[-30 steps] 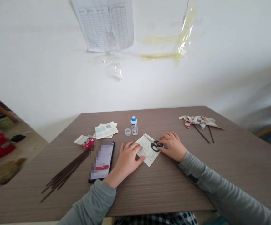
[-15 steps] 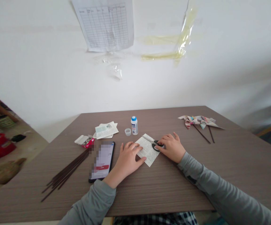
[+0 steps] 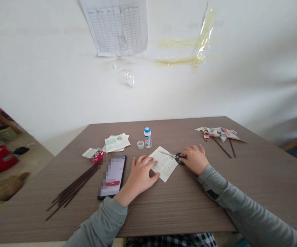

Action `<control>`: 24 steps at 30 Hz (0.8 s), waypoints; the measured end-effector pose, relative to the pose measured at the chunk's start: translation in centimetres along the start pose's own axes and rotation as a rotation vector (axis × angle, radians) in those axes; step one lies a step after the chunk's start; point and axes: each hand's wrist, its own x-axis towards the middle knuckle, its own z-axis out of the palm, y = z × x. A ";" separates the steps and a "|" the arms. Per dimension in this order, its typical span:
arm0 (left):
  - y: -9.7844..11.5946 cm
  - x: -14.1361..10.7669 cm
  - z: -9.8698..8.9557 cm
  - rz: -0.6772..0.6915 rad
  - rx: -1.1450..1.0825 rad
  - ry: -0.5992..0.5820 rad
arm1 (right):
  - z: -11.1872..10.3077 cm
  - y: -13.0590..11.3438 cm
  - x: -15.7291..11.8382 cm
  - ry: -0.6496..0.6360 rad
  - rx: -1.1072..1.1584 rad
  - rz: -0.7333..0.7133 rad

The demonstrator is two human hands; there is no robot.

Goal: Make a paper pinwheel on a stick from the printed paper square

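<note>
A square sheet of printed paper [image 3: 165, 168] lies flat on the brown table, one corner pointing toward me. My left hand [image 3: 143, 171] rests on its left side, fingers spread and holding nothing. Black-handled scissors [image 3: 173, 155] lie across the sheet's right part, blades pointing left. The fingers of my right hand [image 3: 194, 158] are closed on the scissors' handles at the paper's right edge. Just behind the paper stand a white bottle with a blue cap [image 3: 147, 138] and a small clear cup [image 3: 140, 144].
Left of my hands are a phone [image 3: 114, 175], a bundle of dark sticks [image 3: 73, 187], a small red-and-white box [image 3: 96, 156] and more paper pieces [image 3: 117, 142]. Paper pinwheels [image 3: 216, 133] on sticks lie at the back right. A wall rises behind the table.
My right hand has slid the scissors to the right, so their handles now lie near the paper's right edge. My left hand has stayed on the paper.
</note>
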 end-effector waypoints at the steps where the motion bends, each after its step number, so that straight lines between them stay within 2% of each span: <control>1: 0.0 0.0 0.1 0.003 0.003 0.005 | 0.0 0.2 0.0 0.008 -0.002 -0.011; 7: -0.1 0.1 0.5 0.008 0.027 0.029 | -0.7 0.7 0.2 0.000 -0.038 -0.023; 13: -0.7 0.4 1.0 0.034 0.027 0.062 | -1.5 -0.1 -0.4 -0.048 -0.098 -0.036; 18: -1.2 0.6 1.2 0.046 0.035 0.043 | -1.8 -0.6 -0.5 -0.109 -0.119 -0.032; 24: -1.1 0.6 0.9 0.050 0.025 -0.004 | -1.4 0.1 -0.3 -0.041 -0.060 0.018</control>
